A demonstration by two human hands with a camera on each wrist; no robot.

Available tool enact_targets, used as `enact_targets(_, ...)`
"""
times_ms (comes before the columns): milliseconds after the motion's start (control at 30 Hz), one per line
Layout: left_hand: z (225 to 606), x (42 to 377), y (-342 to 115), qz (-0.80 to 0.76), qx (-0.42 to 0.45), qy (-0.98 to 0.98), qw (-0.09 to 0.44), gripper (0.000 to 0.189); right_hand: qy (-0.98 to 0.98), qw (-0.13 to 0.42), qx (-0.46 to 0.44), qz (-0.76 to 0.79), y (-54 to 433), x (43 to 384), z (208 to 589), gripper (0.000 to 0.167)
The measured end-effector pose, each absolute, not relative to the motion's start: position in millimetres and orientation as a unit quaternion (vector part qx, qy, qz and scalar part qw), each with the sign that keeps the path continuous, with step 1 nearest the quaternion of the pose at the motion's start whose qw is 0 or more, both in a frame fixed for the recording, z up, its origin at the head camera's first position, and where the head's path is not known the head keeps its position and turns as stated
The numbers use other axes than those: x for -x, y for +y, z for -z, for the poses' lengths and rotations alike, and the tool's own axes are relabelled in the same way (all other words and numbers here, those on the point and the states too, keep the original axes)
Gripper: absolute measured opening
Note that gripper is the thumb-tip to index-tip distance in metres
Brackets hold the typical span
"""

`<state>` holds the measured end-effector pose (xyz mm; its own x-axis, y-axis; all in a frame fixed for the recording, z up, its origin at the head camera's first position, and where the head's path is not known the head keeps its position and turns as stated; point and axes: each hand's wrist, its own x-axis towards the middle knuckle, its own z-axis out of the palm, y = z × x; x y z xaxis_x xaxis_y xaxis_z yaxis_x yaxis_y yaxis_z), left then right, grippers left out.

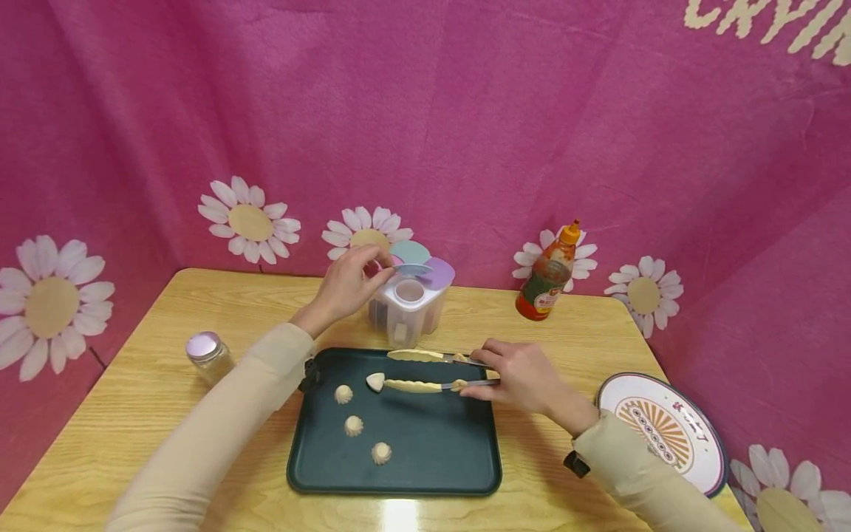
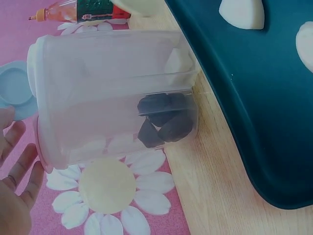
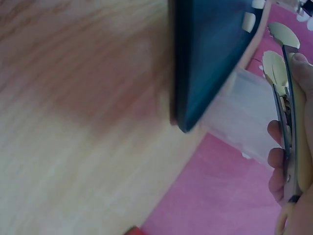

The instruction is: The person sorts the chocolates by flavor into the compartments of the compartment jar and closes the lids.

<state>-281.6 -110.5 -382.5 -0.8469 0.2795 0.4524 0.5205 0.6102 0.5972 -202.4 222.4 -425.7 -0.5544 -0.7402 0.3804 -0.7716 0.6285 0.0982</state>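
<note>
My left hand (image 1: 349,284) is at the back, thumb and forefinger pinching the raised blue lid (image 1: 414,270) of a clear divided storage container (image 2: 107,63). Beneath that lid the round opening (image 1: 408,291) is uncovered. Dark chunks (image 2: 166,117) lie in one compartment, a white piece (image 2: 178,63) in another. In my right hand (image 1: 521,377) I hold tongs with cream scalloped tips (image 1: 415,386). The tongs' arms are spread over the dark green tray (image 1: 432,451); the nearer tip appears beside a white wedge-shaped piece (image 1: 375,381). Small fluted cream pieces (image 1: 354,425) sit on the tray.
A red sauce bottle (image 1: 548,277) stands at the back right. On the left is a lidded glass jar (image 1: 209,356). A round printed plate (image 1: 705,428) lies at the right edge. Pink flowered cloth (image 1: 452,133) hangs behind the wooden table (image 1: 266,295).
</note>
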Motion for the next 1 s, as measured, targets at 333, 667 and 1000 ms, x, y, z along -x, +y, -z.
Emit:
enact_targets(333, 381, 283, -114, 0.374, 0.233, -0.885, 0.149, 0.015, -0.885, 0.169, -0.432, -0.038, 205, 206, 447, 0.050)
enact_targets(667, 381, 282, -113, 0.373, 0.227, -0.889, 0.137, 0.017, -0.889, 0.137, -0.432, -0.061, 201, 206, 452, 0.048)
enact_targets(1000, 381, 281, -113, 0.374, 0.225, -0.889, 0.138, 0.017, -0.889, 0.137, -0.432, -0.062, 207, 202, 449, 0.047)
